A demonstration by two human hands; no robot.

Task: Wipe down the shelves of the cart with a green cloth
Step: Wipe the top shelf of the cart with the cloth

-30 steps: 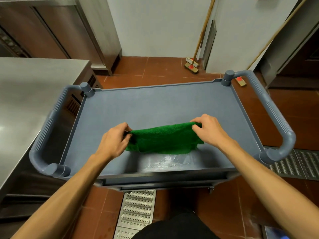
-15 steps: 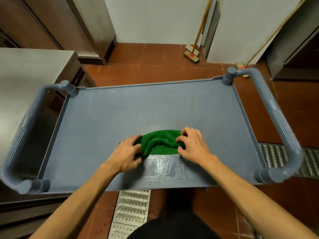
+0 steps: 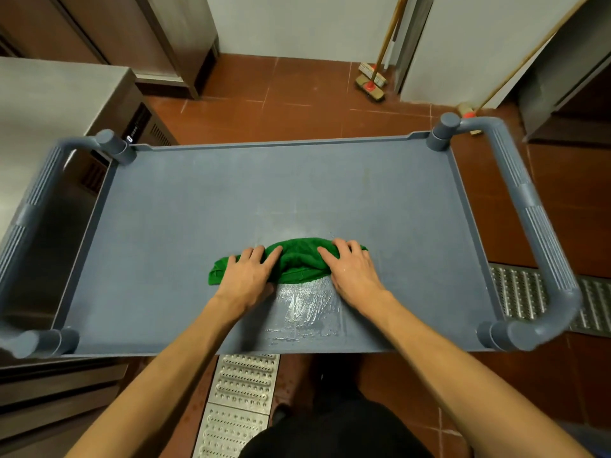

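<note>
Over red floor tiles (image 3: 297,94), on the cart's top shelf (image 3: 185,209), I'm pressing left hand (image 3: 248,276) and right hand (image 3: 350,272) flat, fingers (image 3: 344,247) straight, onto the green cloth (image 3: 297,262) lying lengthwise left-to-right beneath them.

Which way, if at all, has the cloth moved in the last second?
Yes: downward. Stretched above the shelf before, the cloth now lies bunched on it, at the wet patch's far edge.

A bunched green cloth (image 3: 299,259) lies on the cart's grey top shelf (image 3: 185,226).
</note>
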